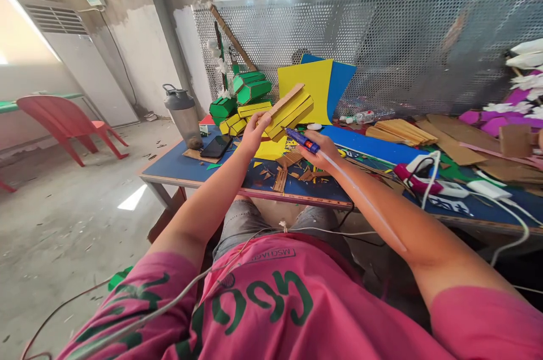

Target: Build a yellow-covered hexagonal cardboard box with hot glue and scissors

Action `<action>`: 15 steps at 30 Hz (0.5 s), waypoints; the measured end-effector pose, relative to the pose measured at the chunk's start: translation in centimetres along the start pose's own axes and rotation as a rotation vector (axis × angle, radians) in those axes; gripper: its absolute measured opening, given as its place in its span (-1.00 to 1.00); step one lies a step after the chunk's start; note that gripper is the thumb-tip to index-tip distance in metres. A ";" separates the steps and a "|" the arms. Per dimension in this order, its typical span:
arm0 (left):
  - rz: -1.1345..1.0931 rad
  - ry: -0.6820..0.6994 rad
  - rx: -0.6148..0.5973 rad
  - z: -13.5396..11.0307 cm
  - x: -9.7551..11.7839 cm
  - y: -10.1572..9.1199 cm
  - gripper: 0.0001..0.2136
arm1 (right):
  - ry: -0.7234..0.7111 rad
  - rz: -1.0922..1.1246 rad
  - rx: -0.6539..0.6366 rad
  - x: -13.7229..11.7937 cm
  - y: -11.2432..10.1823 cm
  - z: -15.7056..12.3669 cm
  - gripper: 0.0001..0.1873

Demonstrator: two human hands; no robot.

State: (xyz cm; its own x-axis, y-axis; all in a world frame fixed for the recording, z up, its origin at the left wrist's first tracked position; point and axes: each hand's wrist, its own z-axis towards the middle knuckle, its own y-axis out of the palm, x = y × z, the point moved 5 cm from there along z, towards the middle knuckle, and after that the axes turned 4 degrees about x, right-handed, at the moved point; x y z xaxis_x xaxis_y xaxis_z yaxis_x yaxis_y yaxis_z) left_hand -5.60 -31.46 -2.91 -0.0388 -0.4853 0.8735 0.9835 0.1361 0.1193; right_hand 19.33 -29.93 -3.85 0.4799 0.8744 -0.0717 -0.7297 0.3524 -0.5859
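Note:
My left hand (254, 131) grips a yellow-covered cardboard block (291, 110), tilted up to the right above the blue table (178, 165). My right hand (320, 148) holds a blue glue gun (302, 141) with a long clear glue stick (360, 199) running back along my forearm. The gun's tip points at the lower edge of the yellow block. A yellow sheet scrap (271, 150) lies under both hands.
Green and yellow blocks (244, 97) are stacked behind. A shaker bottle (183, 114) and a phone (216, 146) sit at the left. Yellow and blue sheets (316, 89) lean on perforated metal (403, 49). Cardboard strips (401, 131), scraps and white cables (487, 193) cover the right. A red chair (63, 120) stands on the floor.

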 end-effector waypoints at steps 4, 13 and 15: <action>0.028 0.000 0.001 -0.1 0.1 0.0 -0.48 | -0.090 0.041 -0.052 -0.5 0.7 -0.1 -0.61; 0.043 -0.008 0.007 0.1 -0.1 0.0 -0.48 | -0.058 0.003 -0.096 -0.4 1.7 -0.4 -0.59; 0.047 -0.011 0.000 0.1 -0.2 0.0 -0.49 | -0.062 -0.027 -0.092 -0.3 1.8 -0.4 -0.59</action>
State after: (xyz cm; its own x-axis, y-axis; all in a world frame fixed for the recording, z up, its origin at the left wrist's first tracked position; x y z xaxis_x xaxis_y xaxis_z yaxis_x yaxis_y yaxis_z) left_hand -5.65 -31.31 -3.01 0.0054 -0.4689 0.8832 0.9842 0.1587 0.0783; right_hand 18.12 -29.69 -5.19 0.4652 0.8852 -0.0066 -0.6681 0.3462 -0.6587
